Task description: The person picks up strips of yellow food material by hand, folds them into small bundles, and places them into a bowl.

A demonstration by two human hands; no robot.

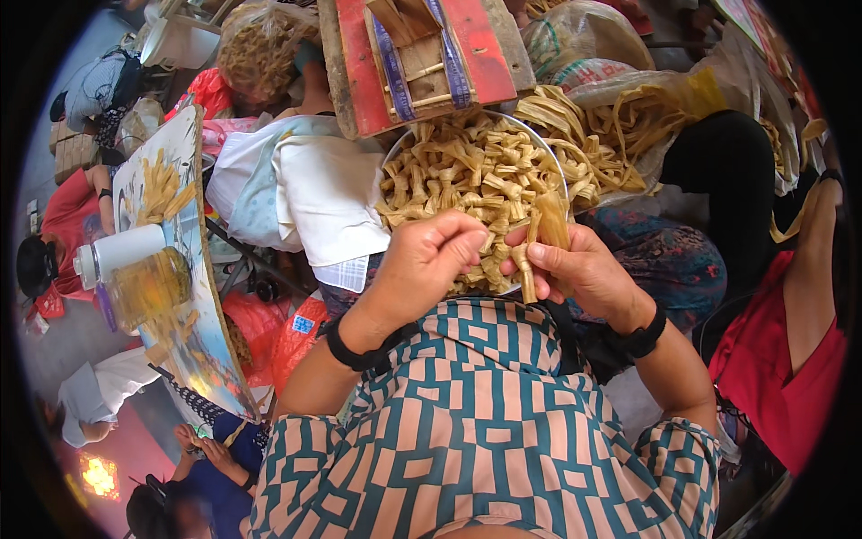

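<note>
My right hand (579, 263) holds a knotted tan strip (522, 266) between thumb and fingers. A bundle of flat, loose tan strips (552, 219) is also in that hand, standing up past the fingers. My left hand (434, 252) is curled to the left of it, thumb against forefinger, with nothing visible in it. Both hands are over a round basin (564, 182) with a pale rim, heaped with knotted strips (465, 162). The strips look like bean curd skin or bamboo shoot; I cannot tell which.
Beyond the basin stands a red-painted wooden bench (495, 60). Loose strips (606, 148) lie in a plastic sack at the right. A white cloth (330, 195) is left of the basin. The tilted-looking table (202, 242) carries a jar (151, 286). Other people sit around.
</note>
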